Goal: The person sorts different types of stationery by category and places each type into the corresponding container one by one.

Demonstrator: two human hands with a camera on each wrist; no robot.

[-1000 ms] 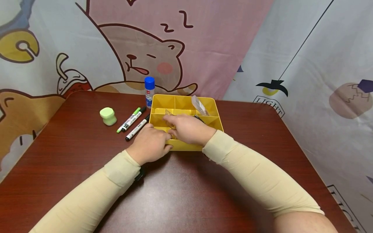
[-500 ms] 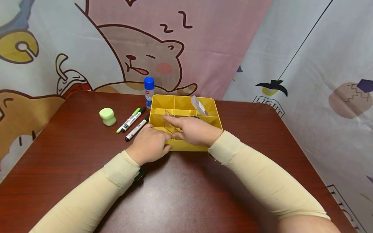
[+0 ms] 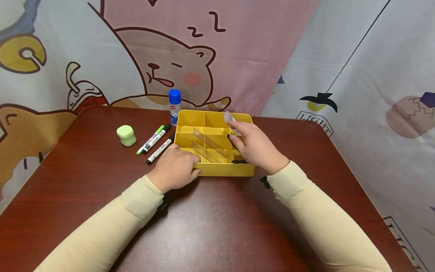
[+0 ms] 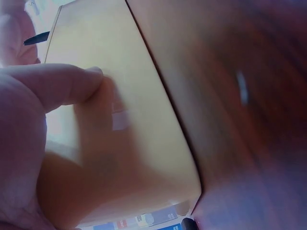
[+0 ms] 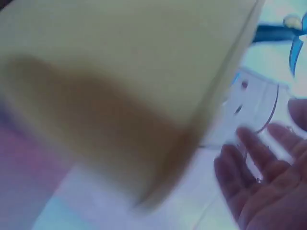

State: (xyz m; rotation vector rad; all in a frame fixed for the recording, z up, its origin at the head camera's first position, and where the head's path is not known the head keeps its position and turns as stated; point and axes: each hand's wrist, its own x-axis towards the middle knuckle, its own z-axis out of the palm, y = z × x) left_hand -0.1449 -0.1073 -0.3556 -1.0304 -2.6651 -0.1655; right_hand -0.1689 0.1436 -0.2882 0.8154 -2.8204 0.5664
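Observation:
My left hand [image 3: 175, 168] grips the front left corner of a yellow divided box [image 3: 224, 170]. In the left wrist view the thumb [image 4: 72, 84] presses on the box's outer wall. Two clear strips that look like rulers [image 3: 210, 142] lie slanted across the front compartments. Over the box's right side hovers my right hand [image 3: 259, 147], fingers extended close to a clear plastic case [image 3: 228, 116] that it partly covers. The right wrist view shows loosely spread fingers [image 5: 261, 148] with nothing held. A black pen-like thing [image 3: 239, 161] lies in the front right compartment.
Left of the box lie a green pen [image 3: 159, 129] and two white markers [image 3: 158, 154] with black ends. Farther left sits a pale green block [image 3: 126, 136]. A blue-capped glue bottle [image 3: 175, 107] stands at the box's back left corner. A patterned curtain hangs behind the table [image 3: 204, 226].
My right hand has let go of the clear ruler-like piece and moved right, toward the plastic case. The clear pieces now rest in the box. My left hand has stayed in place.

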